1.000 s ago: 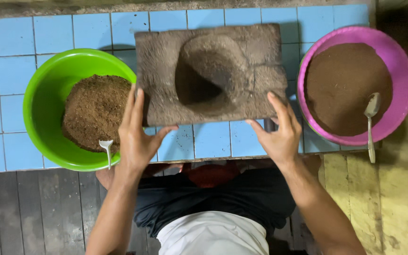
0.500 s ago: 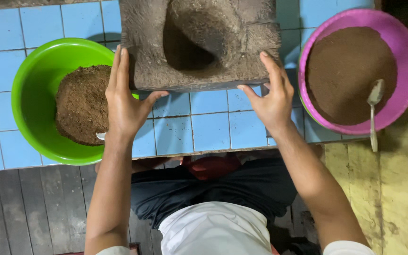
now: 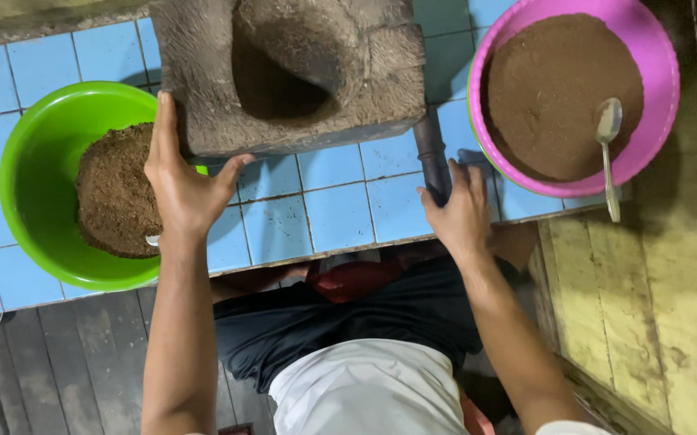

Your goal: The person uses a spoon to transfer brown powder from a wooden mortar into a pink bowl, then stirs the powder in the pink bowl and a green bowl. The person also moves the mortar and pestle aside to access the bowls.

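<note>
Block [image 3: 300,76] of rough grey material, with a deep hollow in its top, is seen on the blue tiled counter [image 3: 340,209], between a green bowl [image 3: 34,185] and a pink bowl [image 3: 655,72]. The left hand [image 3: 183,185] is pressed open against the block's near left corner, fingers straight up its side and thumb spread under the front edge; nothing is enclosed by it. The right hand [image 3: 461,213] is closed round the lower end of a dark rod [image 3: 431,157] just beside the block's right corner.

Progress, as a judgement: the hollow is seen empty, apart from shadow. A mound of coarse brown material [image 3: 115,189] is held in the green bowl, and a flat, finer brown fill [image 3: 562,93] in the pink bowl, with a spoon [image 3: 606,153] resting over its rim. Whether anything has been worked in the hollow cannot be told. The positioning of the block and the taking up of the rod appear to be the step in hand; any filling or pounding appears not yet done.

Orientation: the block's long axis is laid across the counter, left to right, with its front face toward the person. The hollow is open upward, its shaded side to the left. The rod's long axis is set nearly away from the person, tilted slightly left at its far end.
</note>
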